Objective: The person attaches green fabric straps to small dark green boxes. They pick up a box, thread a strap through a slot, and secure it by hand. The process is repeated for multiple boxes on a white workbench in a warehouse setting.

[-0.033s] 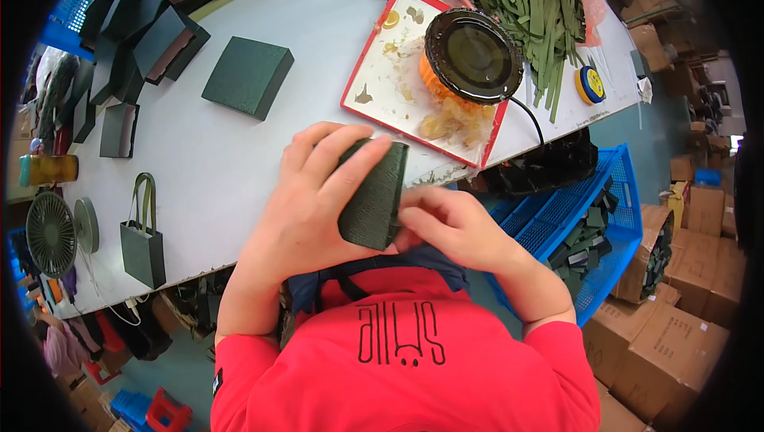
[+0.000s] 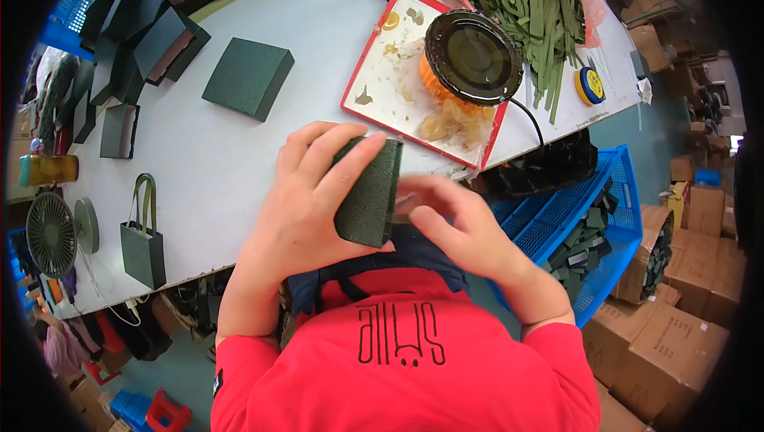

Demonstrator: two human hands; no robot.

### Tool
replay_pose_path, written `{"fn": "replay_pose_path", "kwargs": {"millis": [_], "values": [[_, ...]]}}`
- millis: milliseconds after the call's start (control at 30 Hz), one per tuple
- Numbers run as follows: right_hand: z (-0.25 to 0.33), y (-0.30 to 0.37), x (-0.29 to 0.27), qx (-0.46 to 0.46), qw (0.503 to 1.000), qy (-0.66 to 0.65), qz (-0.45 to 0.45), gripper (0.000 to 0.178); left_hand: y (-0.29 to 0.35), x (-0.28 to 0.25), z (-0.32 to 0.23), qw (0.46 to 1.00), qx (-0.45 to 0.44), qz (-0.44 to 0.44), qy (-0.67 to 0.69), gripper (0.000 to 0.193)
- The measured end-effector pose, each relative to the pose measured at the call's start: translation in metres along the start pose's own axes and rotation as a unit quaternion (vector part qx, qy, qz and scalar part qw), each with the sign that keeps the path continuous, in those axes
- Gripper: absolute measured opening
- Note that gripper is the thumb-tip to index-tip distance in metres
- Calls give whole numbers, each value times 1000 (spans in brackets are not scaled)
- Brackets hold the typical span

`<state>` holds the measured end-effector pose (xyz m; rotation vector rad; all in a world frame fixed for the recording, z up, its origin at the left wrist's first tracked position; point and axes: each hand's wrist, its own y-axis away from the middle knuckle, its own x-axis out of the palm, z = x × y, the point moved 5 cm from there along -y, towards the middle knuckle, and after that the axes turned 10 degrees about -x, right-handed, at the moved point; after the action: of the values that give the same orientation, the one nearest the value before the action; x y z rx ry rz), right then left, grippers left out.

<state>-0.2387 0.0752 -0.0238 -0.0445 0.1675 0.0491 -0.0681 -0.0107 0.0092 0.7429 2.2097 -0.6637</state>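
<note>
My left hand (image 2: 306, 201) is closed around a dark green textured box (image 2: 369, 197), fingers over its far end and thumb under the near one. To the right of this box, my right hand (image 2: 446, 209) has its fingers stretched towards the box's right side, the thumb apart from them. Those fingertips are blurred and partly hidden, so I cannot tell whether they touch it. Beyond my left hand, a similar green box (image 2: 248, 78) lies on the white table (image 2: 215, 185). A small green bag with strap handles (image 2: 143, 245) stands at the left.
A black-topped round pot (image 2: 475, 56) sits on a red-rimmed, glue-stained board (image 2: 382, 74). Green strips (image 2: 525, 18) heap behind it; a blue-and-yellow tin (image 2: 590, 85) is nearby. Open boxes (image 2: 163, 46) crowd the far left, above a fan (image 2: 52, 234). A blue crate (image 2: 629, 217) stands right.
My right hand's fingers have loosened and spread, moving slightly away from the box's side. The box and my left hand have shifted a little to the left.
</note>
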Motion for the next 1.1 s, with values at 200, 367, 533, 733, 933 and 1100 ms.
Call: {"fn": "replay_pose_path", "kwargs": {"millis": [200, 367, 533, 733, 933, 1100], "values": [[1, 39, 16, 79, 974, -140, 159, 38, -2, -4, 1, 999, -3, -27, 41, 104], [-34, 49, 41, 157, 911, -377, 64, 58, -1, 3, -2, 997, 17, -16, 71, 106], [-40, 49, 23, 103, 876, -446, -152, 43, 1, 2, -3, 999, -2, 6, 44, 107], [-41, 48, -25, 30, 820, -461, -336, 32, 7, -5, 0, 999, -38, 6, 18, 101], [-39, 44, -53, 8, 812, -462, -358, 24, 24, -11, 18, 997, -75, -1, 0, 107], [-40, 36, -58, -7, 785, -504, -360, 20, 28, -11, 21, 997, -80, -2, -13, 107]]}}
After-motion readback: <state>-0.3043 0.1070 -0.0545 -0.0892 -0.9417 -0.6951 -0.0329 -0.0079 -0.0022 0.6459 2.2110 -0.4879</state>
